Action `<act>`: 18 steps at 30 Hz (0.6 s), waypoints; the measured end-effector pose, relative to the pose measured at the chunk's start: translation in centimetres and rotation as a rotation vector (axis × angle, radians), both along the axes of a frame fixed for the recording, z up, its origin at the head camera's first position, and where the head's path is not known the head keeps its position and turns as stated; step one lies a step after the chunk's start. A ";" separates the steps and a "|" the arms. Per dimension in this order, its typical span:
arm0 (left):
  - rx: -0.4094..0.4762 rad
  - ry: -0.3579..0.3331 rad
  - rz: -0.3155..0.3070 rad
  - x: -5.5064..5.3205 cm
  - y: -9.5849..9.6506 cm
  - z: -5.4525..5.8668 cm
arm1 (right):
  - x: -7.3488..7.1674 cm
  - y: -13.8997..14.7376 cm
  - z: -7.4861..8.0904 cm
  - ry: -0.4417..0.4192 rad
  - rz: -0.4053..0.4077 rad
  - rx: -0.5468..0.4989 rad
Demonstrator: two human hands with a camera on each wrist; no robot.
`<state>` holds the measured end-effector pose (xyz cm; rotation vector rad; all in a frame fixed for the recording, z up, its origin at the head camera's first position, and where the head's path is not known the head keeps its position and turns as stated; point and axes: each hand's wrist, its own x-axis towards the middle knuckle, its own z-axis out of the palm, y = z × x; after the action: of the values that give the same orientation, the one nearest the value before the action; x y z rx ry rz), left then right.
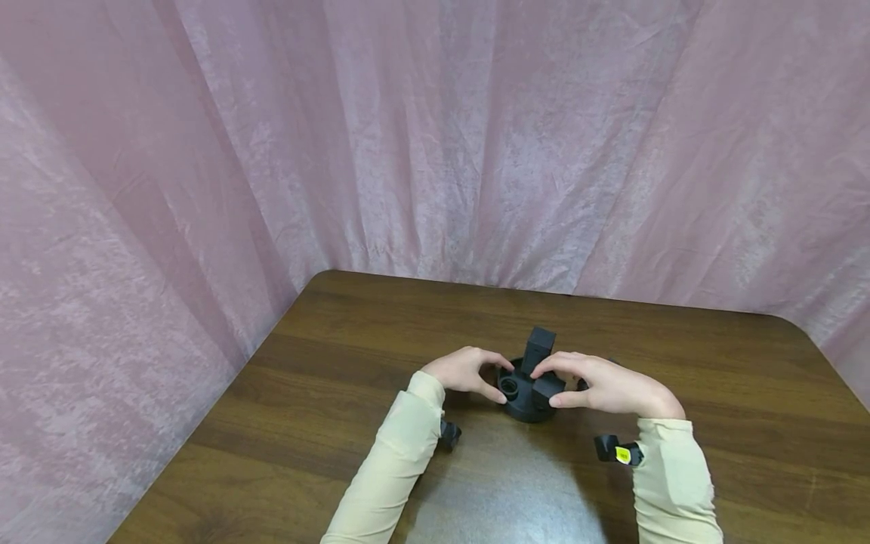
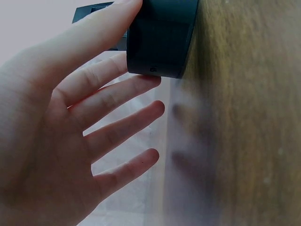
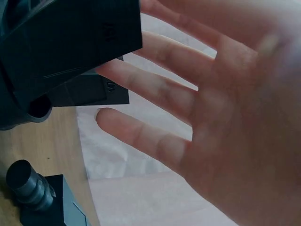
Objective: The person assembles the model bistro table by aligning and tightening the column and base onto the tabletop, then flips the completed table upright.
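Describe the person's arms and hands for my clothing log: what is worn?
Both arms wear long, pale cream sleeves ending at the wrists. The left hand and right hand are bare. A small black camera with a yellow label sits under the right wrist.

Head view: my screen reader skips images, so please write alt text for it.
Two hands, left hand and right hand, hold a round black part with upright blocks on a brown wooden table. Pink curtains hang behind.
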<state>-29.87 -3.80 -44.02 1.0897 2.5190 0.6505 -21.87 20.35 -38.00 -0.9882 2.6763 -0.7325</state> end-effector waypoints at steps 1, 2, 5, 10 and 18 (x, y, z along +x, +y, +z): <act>0.000 0.000 0.000 0.0 0.0 0.0 | 0.0 -0.1 0.0 0.003 -0.009 0.002; 0.000 0.001 0.000 0.0 0.0 0.0 | -0.1 -0.2 -0.1 0.007 -0.017 0.002; -0.002 0.001 0.004 -0.1 0.0 -0.1 | -0.2 -0.5 -0.2 0.019 -0.036 0.002; -0.006 -0.004 0.014 -0.1 0.0 -0.1 | -0.4 -1.0 -0.4 0.016 -0.080 0.000; -0.005 0.002 0.012 -0.1 0.0 -0.1 | -0.6 -1.2 -0.7 -0.009 -0.139 -0.019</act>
<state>-29.94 -3.75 -44.12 1.0749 2.5295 0.6462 -22.50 19.18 -38.70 -0.8067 2.7568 -0.7878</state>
